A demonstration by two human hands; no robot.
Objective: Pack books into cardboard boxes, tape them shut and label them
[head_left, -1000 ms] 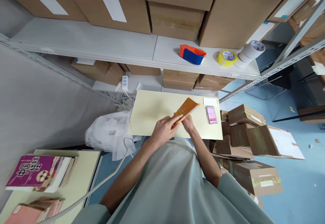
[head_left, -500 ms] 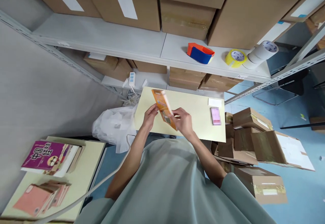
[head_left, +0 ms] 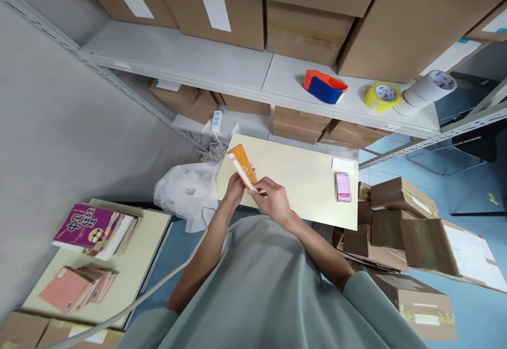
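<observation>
An orange booklet (head_left: 242,159) with a printed cover is held up over the cream table, tilted, its white edge turned towards me. My left hand (head_left: 236,188) is closed round its lower left side, with fingertips showing behind it. Fingers of my right hand (head_left: 274,199) are bent and pinch its lower right end. On the table's right part lie a pink, pixelated rectangular item (head_left: 343,187) and a white slip of paper (head_left: 343,165), both apart from my hands.
Above the cream table (head_left: 293,164), a grey shelf (head_left: 178,48) carries cardboard boxes, a blue-and-orange band (head_left: 325,87) and tape rolls (head_left: 382,96). Books (head_left: 85,227) and pink stacks (head_left: 65,288) lie on the left table. A white plastic bag (head_left: 184,190) and a cable (head_left: 166,276) are nearby; cartons (head_left: 428,243) stand right.
The booklet has turned in my hands, so its white edge now faces left and towards me. Both hands have come closer together and lower on it. The camera view has shifted slightly.
</observation>
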